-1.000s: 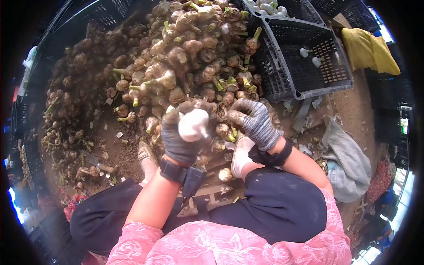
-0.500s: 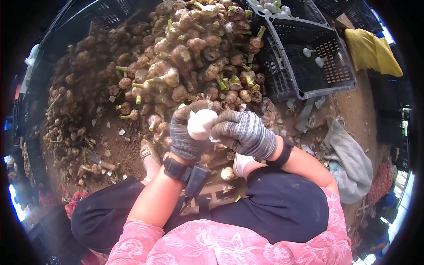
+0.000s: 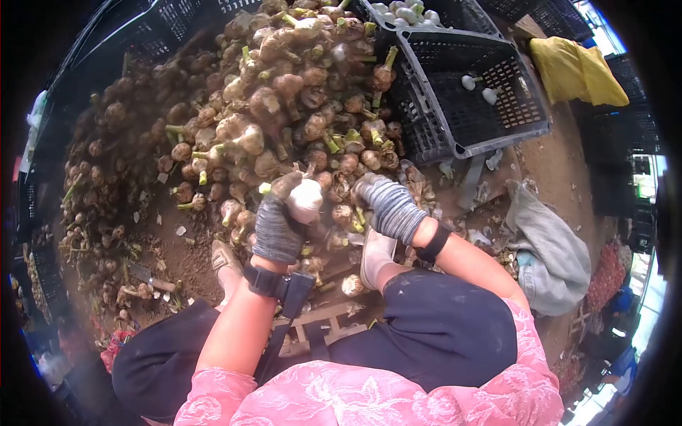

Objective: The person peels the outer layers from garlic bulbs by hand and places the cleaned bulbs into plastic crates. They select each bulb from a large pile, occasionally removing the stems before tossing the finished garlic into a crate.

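My left hand [image 3: 278,221], in a grey glove, is closed around a peeled white garlic bulb [image 3: 305,201] with a short green stem end poking out at its left. To the right, my right hand [image 3: 389,206], in a striped grey glove, is apart from the bulb with its fingers curled; whatever it may hold is hidden. Both hands are at the near edge of a large heap of unpeeled, brownish garlic [image 3: 266,106].
A black crate [image 3: 455,135] with two white bulbs stands at the upper right, beside another crate of white bulbs [image 3: 408,14]. A yellow sack [image 3: 579,71], a grey cloth [image 3: 547,248] and a knife-like tool [image 3: 158,280] lie around.
My right hand has come away from the white bulb, leaving a gap. The bulb stays in my left hand. The whole view has shifted slightly.
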`<state>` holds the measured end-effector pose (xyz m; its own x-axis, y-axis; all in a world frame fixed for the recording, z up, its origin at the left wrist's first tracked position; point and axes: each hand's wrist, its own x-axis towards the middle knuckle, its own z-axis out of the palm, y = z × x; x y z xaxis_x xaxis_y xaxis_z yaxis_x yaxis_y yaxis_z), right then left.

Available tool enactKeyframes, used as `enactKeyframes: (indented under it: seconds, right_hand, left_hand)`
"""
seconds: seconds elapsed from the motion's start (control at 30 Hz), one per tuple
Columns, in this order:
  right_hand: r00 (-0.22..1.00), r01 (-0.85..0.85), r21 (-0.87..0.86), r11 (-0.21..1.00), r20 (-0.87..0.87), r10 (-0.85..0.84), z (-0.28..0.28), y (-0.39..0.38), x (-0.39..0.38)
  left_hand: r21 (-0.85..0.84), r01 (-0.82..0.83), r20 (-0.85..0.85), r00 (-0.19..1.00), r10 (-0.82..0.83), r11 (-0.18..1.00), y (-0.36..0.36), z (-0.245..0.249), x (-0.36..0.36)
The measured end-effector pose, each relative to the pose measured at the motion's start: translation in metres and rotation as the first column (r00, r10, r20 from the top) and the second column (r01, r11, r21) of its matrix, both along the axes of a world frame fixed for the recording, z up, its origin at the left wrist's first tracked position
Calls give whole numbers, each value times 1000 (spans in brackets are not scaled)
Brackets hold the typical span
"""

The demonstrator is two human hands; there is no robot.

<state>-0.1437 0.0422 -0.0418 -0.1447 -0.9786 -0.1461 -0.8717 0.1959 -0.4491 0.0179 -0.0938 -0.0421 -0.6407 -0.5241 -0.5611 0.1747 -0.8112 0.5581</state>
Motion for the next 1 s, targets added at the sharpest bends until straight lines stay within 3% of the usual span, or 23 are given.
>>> enactKeyframes:
  seconds: [0.03,0.07,0.1,0.13,0.17,0.23,0.27,0.3,0.37,0.43,0.5,0.57,0.6,0.63,0.7,0.73,0.77,0.83,0.87,0.9,0.93,0.97,1.0]
  right_hand:
    - [1000,1,1,1000,-2,-1,-2,1,0]
    - [942,143,-22,989,310,-129,-4,2,2]
    - [773,281,2,960,592,-228,-5,3,4]
    - [457,275,126,953,855,-245,3,1,6]
    - [459,274,127,953,854,-245,-2,-1,6]
    - [182,281,180,943,954,-236,-11,-4,5]
    - [105,281,188,941,969,-225,-4,-4,3]
    - [108,285,188,940,968,-226,-3,-2,2]
    - [-21,304,233,924,971,-238,-3,0,-1]
    - [57,338,170,925,978,-201,13,-1,-3]
    - [-195,386,301,872,951,-241,-9,9,-10]
    - [-336,399,383,833,907,-255,5,7,-23]
    - [-296,404,390,827,912,-286,11,6,-36]
    - [-260,409,404,818,911,-320,22,3,-48]
    - [-145,532,225,817,974,-174,45,-2,-63]
    - [-175,529,211,822,975,-137,47,-3,-78]
    - [-203,526,193,828,974,-99,48,-3,-93]
    - [-193,530,255,809,965,-177,61,-3,-114]
    - [-215,555,301,776,952,-216,73,-8,-115]
    - [-235,450,279,848,953,-189,68,-15,-139]
    - [-211,569,193,799,974,-85,75,-28,-150]
    - [-85,782,134,608,990,-109,91,-47,-159]
    - [60,706,-17,708,998,-35,117,-56,-175]
  left_hand:
    - [1,1,-2,1000,-1,1000,2,-5,-1]
    - [19,51,-163,986,-47,999,5,-9,0]
    - [30,102,-319,944,-87,994,8,-12,1]
    - [0,126,-262,957,-122,992,9,-10,1]
    - [1,125,-263,957,-120,992,9,-11,0]
    - [-116,113,-297,944,-143,987,11,-15,-4]
    - [-345,107,-122,980,-157,933,15,-10,-7]
    - [-344,109,-126,979,-161,933,15,-11,-5]
    - [20,37,-215,976,-32,999,6,-18,2]
    - [-194,43,21,999,-40,980,4,-32,7]
    - [-230,189,180,972,-149,955,0,-37,12]
    - [-173,314,284,923,-258,934,1,-42,12]
    - [-359,389,435,874,-217,848,1,-60,13]
    - [-341,425,441,860,-257,839,5,-52,11]
    - [-245,509,454,812,-366,825,11,-47,9]
    - [-362,538,471,810,-349,761,15,-42,9]
    - [-363,500,445,834,-325,786,19,-43,9]
    - [-307,449,371,868,-329,839,20,-59,13]
    - [-291,533,454,808,-376,794,15,-48,10]
    - [-299,524,452,814,-365,798,13,-45,8]
    - [-358,483,414,849,-328,799,12,-43,9]
    - [-410,445,377,877,-296,796,12,-43,10]
    - [-385,391,346,901,-262,836,13,-50,9]
